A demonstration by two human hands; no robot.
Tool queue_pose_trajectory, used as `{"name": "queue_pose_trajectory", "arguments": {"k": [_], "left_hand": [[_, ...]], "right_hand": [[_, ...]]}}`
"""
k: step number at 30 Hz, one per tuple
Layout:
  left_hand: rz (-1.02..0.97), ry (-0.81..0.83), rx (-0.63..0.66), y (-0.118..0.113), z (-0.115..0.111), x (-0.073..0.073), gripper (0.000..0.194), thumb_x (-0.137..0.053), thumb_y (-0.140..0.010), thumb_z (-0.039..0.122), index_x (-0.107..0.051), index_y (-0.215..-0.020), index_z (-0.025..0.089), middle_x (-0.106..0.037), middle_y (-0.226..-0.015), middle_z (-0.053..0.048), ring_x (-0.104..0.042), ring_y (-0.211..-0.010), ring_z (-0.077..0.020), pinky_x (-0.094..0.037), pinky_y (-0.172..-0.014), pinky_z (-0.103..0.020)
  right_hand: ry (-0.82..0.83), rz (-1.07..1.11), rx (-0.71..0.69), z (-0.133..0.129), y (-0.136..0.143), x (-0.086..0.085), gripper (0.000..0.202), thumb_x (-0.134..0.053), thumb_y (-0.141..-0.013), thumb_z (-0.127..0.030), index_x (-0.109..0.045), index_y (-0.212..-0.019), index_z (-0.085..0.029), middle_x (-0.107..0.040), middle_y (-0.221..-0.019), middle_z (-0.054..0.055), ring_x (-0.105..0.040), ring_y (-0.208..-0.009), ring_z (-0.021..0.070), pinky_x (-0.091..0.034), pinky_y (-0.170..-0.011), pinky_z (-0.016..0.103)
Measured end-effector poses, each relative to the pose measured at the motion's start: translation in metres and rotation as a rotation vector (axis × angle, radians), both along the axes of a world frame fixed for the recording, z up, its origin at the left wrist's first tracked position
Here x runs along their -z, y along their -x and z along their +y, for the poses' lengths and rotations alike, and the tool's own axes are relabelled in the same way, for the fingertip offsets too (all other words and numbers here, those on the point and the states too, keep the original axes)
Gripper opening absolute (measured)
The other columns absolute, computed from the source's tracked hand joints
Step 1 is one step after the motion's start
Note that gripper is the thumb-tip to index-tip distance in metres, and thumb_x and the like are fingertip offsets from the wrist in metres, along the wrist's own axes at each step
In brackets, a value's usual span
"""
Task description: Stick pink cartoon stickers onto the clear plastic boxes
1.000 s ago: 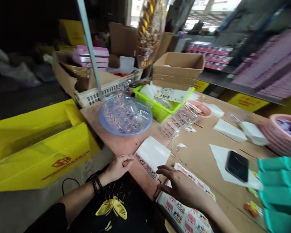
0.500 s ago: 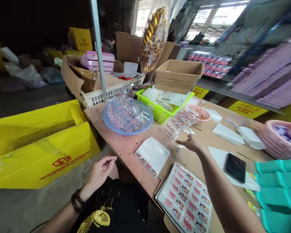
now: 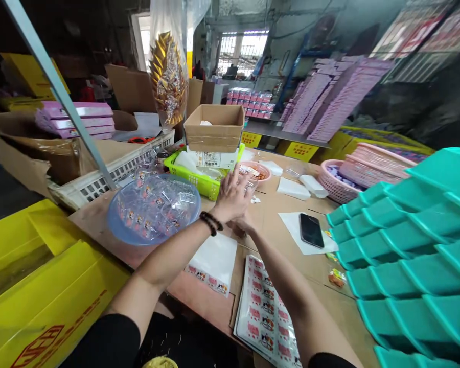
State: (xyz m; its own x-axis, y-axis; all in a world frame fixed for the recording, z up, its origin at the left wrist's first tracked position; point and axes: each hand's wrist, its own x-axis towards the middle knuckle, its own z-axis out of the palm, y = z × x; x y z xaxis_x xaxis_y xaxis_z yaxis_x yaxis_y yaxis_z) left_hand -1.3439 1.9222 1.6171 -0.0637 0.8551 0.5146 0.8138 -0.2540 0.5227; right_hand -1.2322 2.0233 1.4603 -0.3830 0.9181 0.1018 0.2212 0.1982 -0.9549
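Observation:
My left hand [image 3: 232, 197] reaches forward over the table, its fingers stretched out and slightly apart across a row of clear plastic packs [image 3: 252, 185] that it mostly covers. Close below it, my right hand [image 3: 243, 221] sits at the near end of the row, its fingers largely hidden. Whether either hand grips the packs is unclear. A white sheet [image 3: 214, 255] with a strip of cartoon stickers lies just below the hands. Nearer me is a stack of cartoon sticker sheets [image 3: 266, 314]. To the left, a blue basin [image 3: 118, 230] holds several clear packs with cartoon prints.
A green basket [image 3: 199, 184] carries a cardboard box [image 3: 214, 135] behind the hands. A pink bowl [image 3: 266, 173] holds small orange pieces. On the right are a phone [image 3: 311, 230], teal stacked trays [image 3: 406, 245] and a pink basket [image 3: 337, 186]. A metal post [image 3: 69, 107] rises at left.
The view has turned right. My left hand has moved from beside my lap to the row of clear packs. My right hand has drawn close to it at the row's near end.

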Motion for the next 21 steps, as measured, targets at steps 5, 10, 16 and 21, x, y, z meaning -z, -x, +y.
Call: {"name": "queue_pose_trajectory", "arguments": {"k": [5, 10, 16, 21], "left_hand": [[-0.141, 0.256, -0.138, -0.012, 0.054, 0.015, 0.050, -0.036, -0.099, 0.040, -0.050, -0.144, 0.025, -0.029, -0.161, -0.010, -0.032, -0.145, -0.0354, -0.027, -0.117, -0.057], [-0.168, 0.229, -0.204, -0.013, 0.054, 0.028, 0.047, -0.035, -0.099, 0.043, -0.054, -0.139, 0.026, -0.036, -0.157, -0.011, -0.037, -0.142, -0.0303, -0.033, -0.114, -0.052], [-0.113, 0.237, -0.202, -0.017, 0.051, 0.025, 0.048, -0.039, -0.098, 0.044, -0.050, -0.142, 0.026, -0.032, -0.158, -0.015, -0.037, -0.141, -0.0332, -0.034, -0.112, -0.056], [-0.085, 0.232, -0.185, -0.011, 0.057, 0.020, 0.047, -0.042, -0.097, 0.041, -0.052, -0.139, 0.022, -0.030, -0.159, -0.017, -0.032, -0.143, -0.0368, -0.027, -0.114, -0.061]], "right_hand": [[-0.025, -0.064, 0.006, 0.006, -0.001, 0.005, 0.049, -0.076, -0.048, -0.015, -0.057, -0.093, -0.017, -0.073, -0.089, 0.008, -0.065, -0.093, 0.0259, -0.056, -0.080, 0.034], [-0.016, -0.123, 0.012, 0.007, -0.004, 0.005, 0.051, -0.075, -0.052, -0.018, -0.059, -0.100, -0.017, -0.073, -0.097, 0.010, -0.065, -0.098, 0.0269, -0.055, -0.084, 0.036], [0.009, -0.203, 0.044, 0.002, 0.004, 0.001, 0.056, -0.077, -0.055, -0.025, -0.059, -0.107, -0.016, -0.071, -0.107, 0.013, -0.063, -0.107, 0.0290, -0.053, -0.089, 0.038], [0.050, -0.275, 0.130, -0.008, -0.010, -0.022, 0.041, -0.078, -0.052, -0.018, -0.062, -0.090, -0.016, -0.070, -0.099, 0.015, -0.062, -0.107, 0.0343, -0.054, -0.086, 0.040]]}}
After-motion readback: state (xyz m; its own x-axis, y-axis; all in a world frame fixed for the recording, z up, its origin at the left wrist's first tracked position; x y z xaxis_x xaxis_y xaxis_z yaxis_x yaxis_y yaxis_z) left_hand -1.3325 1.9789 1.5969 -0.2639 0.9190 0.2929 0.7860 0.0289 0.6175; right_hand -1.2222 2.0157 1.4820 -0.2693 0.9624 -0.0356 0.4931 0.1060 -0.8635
